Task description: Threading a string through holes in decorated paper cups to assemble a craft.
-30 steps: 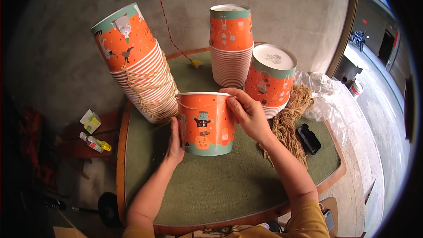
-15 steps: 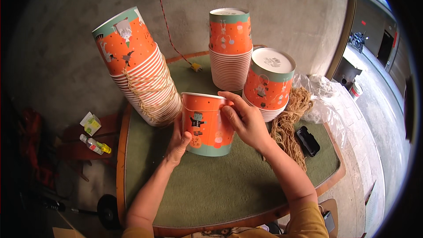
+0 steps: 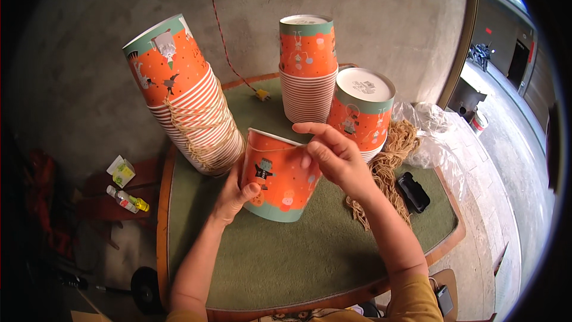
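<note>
Bucket, orange with a green base band, is at the middle of the frame, gripped along its left side by your left hand, thumb bent over the front. Its long axis runs near upright in the frame, rim uppermost and sloping down toward your right hand. That hand is the nearer to the rim's right end, index finger stretched above it; whether its thumb and fingers pinch anything can't be told. Thin cord crosses the front below the rim, leading toward those fingers. Beyond, right of centre, you have a tan cord bundle, then a short stack; farther, a taller stack stands upper centre.
</note>
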`<state>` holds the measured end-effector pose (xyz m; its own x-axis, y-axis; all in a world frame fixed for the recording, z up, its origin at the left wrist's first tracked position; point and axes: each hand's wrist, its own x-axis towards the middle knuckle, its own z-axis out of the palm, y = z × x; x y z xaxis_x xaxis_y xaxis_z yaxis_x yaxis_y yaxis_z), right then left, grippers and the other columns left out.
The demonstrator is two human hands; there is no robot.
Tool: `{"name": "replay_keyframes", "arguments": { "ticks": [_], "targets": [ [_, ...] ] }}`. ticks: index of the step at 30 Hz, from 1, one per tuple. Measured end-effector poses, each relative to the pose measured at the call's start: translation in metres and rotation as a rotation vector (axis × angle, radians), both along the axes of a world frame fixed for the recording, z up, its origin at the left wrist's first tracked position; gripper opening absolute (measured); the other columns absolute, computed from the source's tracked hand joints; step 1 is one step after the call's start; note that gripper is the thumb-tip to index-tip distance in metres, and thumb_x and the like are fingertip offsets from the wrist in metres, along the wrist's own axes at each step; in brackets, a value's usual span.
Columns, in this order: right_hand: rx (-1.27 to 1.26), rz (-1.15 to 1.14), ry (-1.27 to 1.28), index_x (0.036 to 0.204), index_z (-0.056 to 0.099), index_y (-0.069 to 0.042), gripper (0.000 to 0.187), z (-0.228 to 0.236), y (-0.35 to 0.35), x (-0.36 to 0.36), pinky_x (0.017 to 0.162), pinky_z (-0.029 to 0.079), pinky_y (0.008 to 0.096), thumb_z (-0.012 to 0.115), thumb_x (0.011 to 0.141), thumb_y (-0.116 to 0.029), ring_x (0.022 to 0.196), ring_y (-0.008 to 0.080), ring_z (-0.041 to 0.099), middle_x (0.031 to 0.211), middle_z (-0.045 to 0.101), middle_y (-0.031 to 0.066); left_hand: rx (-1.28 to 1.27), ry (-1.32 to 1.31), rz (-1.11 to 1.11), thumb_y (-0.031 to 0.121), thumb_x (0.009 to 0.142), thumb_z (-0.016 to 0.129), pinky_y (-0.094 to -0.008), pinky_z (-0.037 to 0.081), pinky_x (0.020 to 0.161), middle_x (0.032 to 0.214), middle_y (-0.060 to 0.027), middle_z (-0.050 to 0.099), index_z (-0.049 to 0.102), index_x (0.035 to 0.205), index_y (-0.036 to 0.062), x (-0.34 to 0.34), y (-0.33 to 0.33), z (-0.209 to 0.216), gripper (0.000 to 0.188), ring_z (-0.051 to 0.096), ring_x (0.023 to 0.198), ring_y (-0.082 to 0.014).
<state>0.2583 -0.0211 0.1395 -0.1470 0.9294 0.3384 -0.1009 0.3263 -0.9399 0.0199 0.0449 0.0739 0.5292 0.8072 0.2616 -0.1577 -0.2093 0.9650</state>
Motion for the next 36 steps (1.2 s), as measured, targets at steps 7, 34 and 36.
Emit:
{"name": "replay_keyframes", "arguments": {
  "ticks": [7, 34, 36],
  "targets": [
    [-0.039, -0.155, 0.419, 0.122, 0.057, -0.001, 0.027, -0.005, 0.009, 0.019, 0.044, 0.024, 0.0148, 0.048, 0.1, -0.013, 0.049, -0.0006, 0.029, 0.104, 0.068, 0.0029, -0.068, 0.078, -0.111, 0.072, 0.066, 0.074, -0.0385, 0.024, 0.114, 0.149, -0.0115, 0.035, 0.022, 0.151, -0.0006, -0.005, -0.003, 0.006, 0.124, 0.032, 0.139, -0.0223],
    [-0.283, -0.098, -0.083, 0.114, 0.064, -0.008, 0.034, -0.029, 0.024, 0.009, 0.051, 0.033, 0.0175, 0.045, 0.104, -0.033, 0.061, 0.0017, 0.047, 0.08, 0.059, -0.0053, -0.462, -0.333, -0.188, 0.066, 0.087, 0.055, -0.0395, 0.035, 0.111, 0.145, -0.0052, 0.046, 0.037, 0.146, 0.0074, -0.045, 0.039, -0.08, 0.085, 0.042, 0.133, -0.0196],
    [-0.269, -0.085, -0.087, 0.112, 0.064, -0.007, 0.034, -0.031, 0.025, 0.009, 0.052, 0.035, 0.0183, 0.044, 0.104, -0.033, 0.062, 0.0023, 0.048, 0.08, 0.059, -0.0047, -0.47, -0.337, -0.186, 0.066, 0.087, 0.055, -0.0397, 0.035, 0.111, 0.146, -0.0047, 0.045, 0.036, 0.146, 0.008, -0.045, 0.037, -0.078, 0.085, 0.042, 0.133, -0.0196]
  ]
}}
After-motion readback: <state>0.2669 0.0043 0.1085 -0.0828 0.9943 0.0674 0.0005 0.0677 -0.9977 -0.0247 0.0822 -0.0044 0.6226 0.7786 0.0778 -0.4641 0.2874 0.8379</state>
